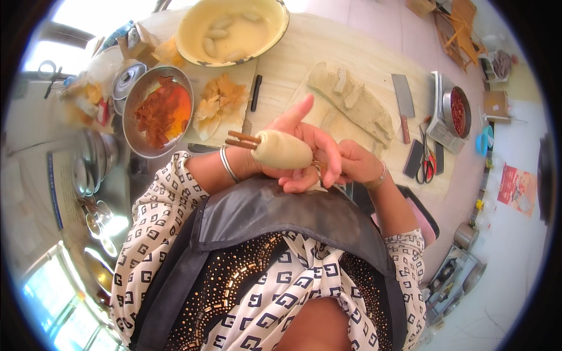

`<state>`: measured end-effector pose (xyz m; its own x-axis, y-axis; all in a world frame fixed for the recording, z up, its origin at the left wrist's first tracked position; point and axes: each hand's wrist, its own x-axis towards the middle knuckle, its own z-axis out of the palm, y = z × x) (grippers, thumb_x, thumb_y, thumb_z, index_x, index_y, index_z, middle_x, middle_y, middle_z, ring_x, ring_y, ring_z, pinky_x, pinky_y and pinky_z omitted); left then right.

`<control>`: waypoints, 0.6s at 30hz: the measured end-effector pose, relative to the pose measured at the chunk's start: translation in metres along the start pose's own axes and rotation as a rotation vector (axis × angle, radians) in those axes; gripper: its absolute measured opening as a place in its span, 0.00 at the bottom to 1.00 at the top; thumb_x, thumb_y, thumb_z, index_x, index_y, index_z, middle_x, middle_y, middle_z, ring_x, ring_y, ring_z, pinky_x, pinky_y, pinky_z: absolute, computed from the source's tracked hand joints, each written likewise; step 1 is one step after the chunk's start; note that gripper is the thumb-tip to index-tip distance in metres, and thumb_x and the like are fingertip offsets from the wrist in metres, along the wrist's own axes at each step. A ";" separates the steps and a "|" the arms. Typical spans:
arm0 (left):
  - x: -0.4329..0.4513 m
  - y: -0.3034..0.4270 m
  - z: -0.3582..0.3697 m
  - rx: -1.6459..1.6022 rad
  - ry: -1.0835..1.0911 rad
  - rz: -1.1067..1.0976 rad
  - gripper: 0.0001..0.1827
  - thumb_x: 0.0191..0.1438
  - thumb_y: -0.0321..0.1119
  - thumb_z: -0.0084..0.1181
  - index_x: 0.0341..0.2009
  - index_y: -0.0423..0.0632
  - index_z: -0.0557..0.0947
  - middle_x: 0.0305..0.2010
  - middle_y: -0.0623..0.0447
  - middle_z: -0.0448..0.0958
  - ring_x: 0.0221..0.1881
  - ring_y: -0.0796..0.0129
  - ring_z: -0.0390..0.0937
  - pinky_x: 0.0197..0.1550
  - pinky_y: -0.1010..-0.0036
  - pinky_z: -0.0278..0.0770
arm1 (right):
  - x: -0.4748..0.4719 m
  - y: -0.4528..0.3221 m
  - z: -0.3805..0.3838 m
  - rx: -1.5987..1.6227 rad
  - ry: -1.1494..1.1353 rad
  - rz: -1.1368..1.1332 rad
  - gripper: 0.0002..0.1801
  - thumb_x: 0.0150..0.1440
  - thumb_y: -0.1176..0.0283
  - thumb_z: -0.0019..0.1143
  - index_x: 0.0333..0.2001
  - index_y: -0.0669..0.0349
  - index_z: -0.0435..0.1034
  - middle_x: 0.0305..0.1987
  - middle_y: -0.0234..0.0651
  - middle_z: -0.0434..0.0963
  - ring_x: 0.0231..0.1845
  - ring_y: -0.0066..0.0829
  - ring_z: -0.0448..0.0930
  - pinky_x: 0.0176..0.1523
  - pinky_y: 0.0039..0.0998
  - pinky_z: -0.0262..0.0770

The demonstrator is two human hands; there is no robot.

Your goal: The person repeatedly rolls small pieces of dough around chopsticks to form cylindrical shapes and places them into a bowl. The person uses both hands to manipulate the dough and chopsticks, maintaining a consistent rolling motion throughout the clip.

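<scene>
A pale roll of dough or gluten (283, 149) is wrapped around a pair of brown chopsticks (243, 139), whose ends stick out at its left. The roll lies across the palm of my left hand (303, 149), whose thumb points up and whose fingers are spread and partly curled. My right hand (358, 162) is closed at the chopsticks' other end, beside my left fingertips. Beyond my hands, a long flat slab of greyish dough (351, 103) with cut pieces on it rests on the table.
A yellow enamel basin (184, 39) holds pale rolls in liquid. A metal bowl (127, 118) contains reddish pieces in oil. Dried sheets (219, 103) and a black marker (256, 93) lie nearby. At right are a cleaver (403, 98), scissors (426, 162) and a scale (448, 131) bearing a bowl.
</scene>
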<state>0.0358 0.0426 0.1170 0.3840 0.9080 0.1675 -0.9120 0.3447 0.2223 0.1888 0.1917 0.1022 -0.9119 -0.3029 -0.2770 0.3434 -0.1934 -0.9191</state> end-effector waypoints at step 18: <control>-0.064 0.029 -0.009 -0.028 0.260 0.319 0.26 0.62 0.48 0.35 0.28 0.38 0.77 0.20 0.48 0.68 0.12 0.72 0.58 0.12 0.79 0.53 | -0.031 0.066 -0.043 -0.102 0.846 -0.196 0.12 0.60 0.71 0.46 0.26 0.65 0.71 0.18 0.26 0.69 0.17 0.13 0.64 0.22 0.16 0.57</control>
<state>-0.0166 -0.0036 0.1044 0.0359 0.9990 -0.0250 -0.9843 0.0397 0.1718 0.2299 0.2284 0.0383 -0.8274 0.5289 -0.1889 0.1777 -0.0725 -0.9814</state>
